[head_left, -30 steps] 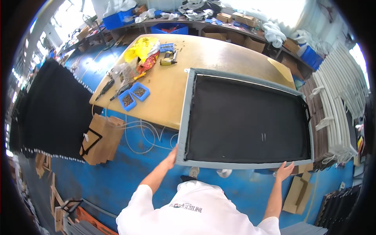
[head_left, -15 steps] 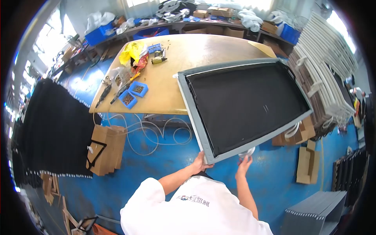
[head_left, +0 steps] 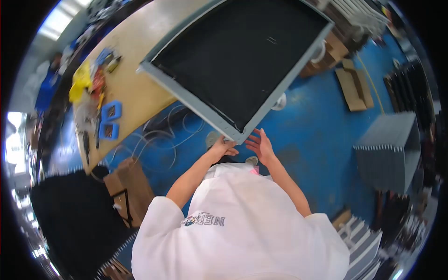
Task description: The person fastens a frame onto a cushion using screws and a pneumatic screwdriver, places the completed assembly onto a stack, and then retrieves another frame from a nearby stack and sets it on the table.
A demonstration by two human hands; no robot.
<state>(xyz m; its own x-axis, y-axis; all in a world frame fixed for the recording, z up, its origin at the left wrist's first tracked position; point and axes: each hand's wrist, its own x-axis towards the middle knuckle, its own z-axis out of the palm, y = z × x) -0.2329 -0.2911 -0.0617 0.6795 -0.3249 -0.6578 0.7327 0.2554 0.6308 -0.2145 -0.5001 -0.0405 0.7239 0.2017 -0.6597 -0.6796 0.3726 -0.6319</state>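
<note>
A grey rectangular frame point(head_left: 200, 103) with a black fabric panel point(head_left: 242, 51) inside rests partly on the tan table, its near corner sticking out past the edge toward me. At that corner my left hand point(head_left: 223, 148) grips the frame from the left, fingers curled at its underside. My right hand point(head_left: 260, 145) is just right of the same corner, fingers apart, close to the frame's edge; whether it touches is hard to tell.
On the tan table point(head_left: 135, 88) lie blue boxes of screws point(head_left: 109, 130), a yellow bag point(head_left: 81, 81) and tools. Hoses hang near the table edge. Grey stacked frames point(head_left: 385, 158) stand right, cardboard point(head_left: 353, 86) on the floor, black panels point(head_left: 79, 219) at lower left.
The frame has turned so one corner points at me. My right hand has left the frame's far right side and come near my left hand. The view has swung round.
</note>
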